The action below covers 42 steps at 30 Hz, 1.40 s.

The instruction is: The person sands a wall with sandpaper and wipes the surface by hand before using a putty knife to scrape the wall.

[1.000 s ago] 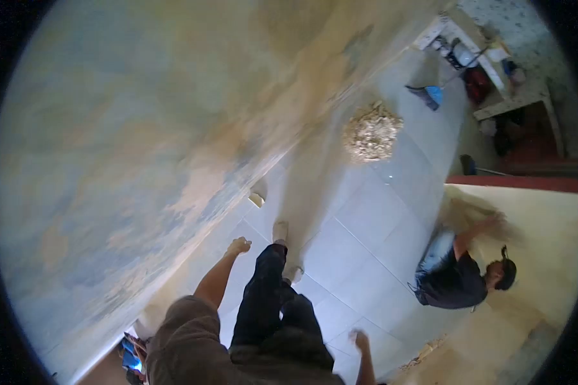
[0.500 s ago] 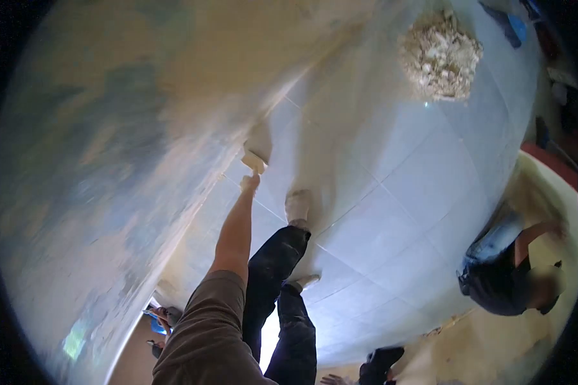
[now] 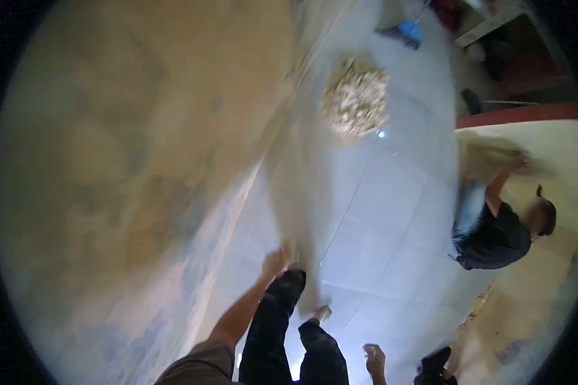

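Observation:
My left hand (image 3: 277, 263) reaches low beside my forward foot (image 3: 295, 260), near the foot of the wall. It is blurred and looks closed; whatever it grips is smeared against the foot and floor. At the bottom, my right hand (image 3: 374, 353) hangs over the pale tiles with fingers partly bent and apart, nothing visible in it. Along the left runs a large wall (image 3: 154, 141) with patchy tan and grey areas. A heap of pale, crumbly debris (image 3: 356, 99) lies on the tiled floor (image 3: 392, 205) ahead.
On the right, another person (image 3: 494, 234) in dark top and jeans bends close to a pale wall. A blue dustpan-like object (image 3: 406, 34) lies beyond the heap. A dark object (image 3: 433, 364) is at the lower right. Debris (image 3: 478, 307) lines the right wall's base.
My view has swung, and the heap appears lower and further left. My left hand has drawn back from the wall base to beside my foot; the flat pale tool it held no longer shows clearly.

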Each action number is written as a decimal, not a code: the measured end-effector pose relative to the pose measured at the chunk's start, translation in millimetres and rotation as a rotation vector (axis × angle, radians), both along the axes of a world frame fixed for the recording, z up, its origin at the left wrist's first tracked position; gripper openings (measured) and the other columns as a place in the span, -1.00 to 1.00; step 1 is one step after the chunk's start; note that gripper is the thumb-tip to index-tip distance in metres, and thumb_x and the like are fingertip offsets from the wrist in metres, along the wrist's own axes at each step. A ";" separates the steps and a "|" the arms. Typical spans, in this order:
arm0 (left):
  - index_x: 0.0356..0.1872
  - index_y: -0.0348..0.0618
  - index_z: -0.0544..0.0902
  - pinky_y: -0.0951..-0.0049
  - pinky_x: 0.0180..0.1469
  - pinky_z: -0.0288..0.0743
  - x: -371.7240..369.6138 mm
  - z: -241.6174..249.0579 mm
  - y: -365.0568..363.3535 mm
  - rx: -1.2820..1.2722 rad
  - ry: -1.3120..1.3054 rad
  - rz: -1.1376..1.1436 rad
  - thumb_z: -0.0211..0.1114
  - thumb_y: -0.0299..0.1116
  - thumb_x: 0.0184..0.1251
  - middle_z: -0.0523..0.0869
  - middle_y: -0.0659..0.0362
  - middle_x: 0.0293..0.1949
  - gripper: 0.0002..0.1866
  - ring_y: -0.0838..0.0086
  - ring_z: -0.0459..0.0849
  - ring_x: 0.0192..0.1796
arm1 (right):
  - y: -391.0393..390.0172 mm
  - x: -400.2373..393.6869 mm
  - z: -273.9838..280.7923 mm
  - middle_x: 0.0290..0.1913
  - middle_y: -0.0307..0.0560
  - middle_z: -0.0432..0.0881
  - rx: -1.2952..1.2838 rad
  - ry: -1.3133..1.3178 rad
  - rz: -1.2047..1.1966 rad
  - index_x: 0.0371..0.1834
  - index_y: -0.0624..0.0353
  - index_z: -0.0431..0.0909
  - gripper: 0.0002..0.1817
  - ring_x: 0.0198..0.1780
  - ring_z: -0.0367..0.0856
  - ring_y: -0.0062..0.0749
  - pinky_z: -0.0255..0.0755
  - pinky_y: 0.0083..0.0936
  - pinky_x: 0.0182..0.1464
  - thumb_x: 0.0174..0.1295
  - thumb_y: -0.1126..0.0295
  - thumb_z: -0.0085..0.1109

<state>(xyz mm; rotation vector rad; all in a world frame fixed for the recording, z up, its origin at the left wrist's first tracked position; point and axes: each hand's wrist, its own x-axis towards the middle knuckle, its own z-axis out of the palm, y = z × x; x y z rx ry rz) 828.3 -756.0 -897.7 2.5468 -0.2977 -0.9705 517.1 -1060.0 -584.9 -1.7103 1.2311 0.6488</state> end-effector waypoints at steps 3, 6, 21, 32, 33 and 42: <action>-0.09 -0.23 0.62 -0.09 -0.06 0.47 -13.6 148.6 -45.2 -0.249 0.223 -0.128 -0.01 -0.02 0.43 0.70 -0.18 -0.20 -0.54 -0.14 0.64 -0.11 | 7.8 93.6 42.8 0.43 0.25 0.22 -0.163 -0.343 0.494 0.37 0.27 0.22 -0.29 0.41 0.26 0.10 0.36 -0.19 0.28 0.09 0.59 0.22; -0.23 -0.15 0.71 -0.02 -0.08 0.52 -52.3 186.4 -59.2 -0.341 0.273 -0.515 0.08 -0.08 0.28 0.73 -0.17 -0.26 -0.62 -0.12 0.69 -0.20 | 19.7 154.0 119.6 0.49 0.46 -0.03 -0.168 -0.555 0.807 0.48 0.45 -0.05 0.02 0.52 -0.08 0.33 -0.07 -0.01 0.49 0.08 0.18 0.35; -0.12 -0.43 0.67 0.02 0.14 0.46 -146.2 584.7 -156.7 -0.096 0.050 -0.293 0.09 0.06 0.28 0.66 -0.34 -0.09 -0.39 -0.18 0.64 0.04 | -14.2 48.2 312.5 0.37 0.13 0.36 -0.591 -0.845 1.101 0.23 0.17 0.44 -0.34 0.45 0.24 0.01 0.08 0.06 0.42 0.13 0.01 0.29; -0.29 -0.27 0.68 0.10 -0.09 0.51 -200.0 650.7 -132.6 -0.382 -0.147 -0.025 0.10 -0.05 0.40 0.72 -0.14 -0.30 -0.57 0.02 0.69 -0.21 | 13.7 25.8 307.9 0.26 0.10 0.52 -0.618 -0.788 1.038 0.14 0.05 0.57 -0.60 0.34 0.38 0.14 0.14 0.11 0.37 0.34 0.13 0.05; -0.26 -0.27 0.67 0.12 -0.09 0.51 -196.9 646.1 -124.5 -0.414 -0.191 -0.005 0.10 -0.05 0.42 0.72 -0.13 -0.28 -0.58 0.06 0.69 -0.20 | 18.3 29.8 301.3 0.26 0.11 0.52 -0.561 -0.822 0.989 0.19 0.11 0.53 -0.58 0.32 0.40 0.17 0.16 0.08 0.37 0.36 0.16 0.03; -0.02 -0.27 0.65 0.38 0.00 0.55 -144.9 676.3 -24.3 -0.845 -0.028 0.213 0.29 -0.15 0.36 0.74 0.02 -0.13 -0.63 0.38 0.70 -0.10 | 92.8 113.5 338.5 0.06 0.06 0.65 0.696 -1.099 0.373 0.15 0.45 0.49 -0.60 0.05 0.65 -0.34 0.44 -0.47 0.21 0.49 0.36 -0.22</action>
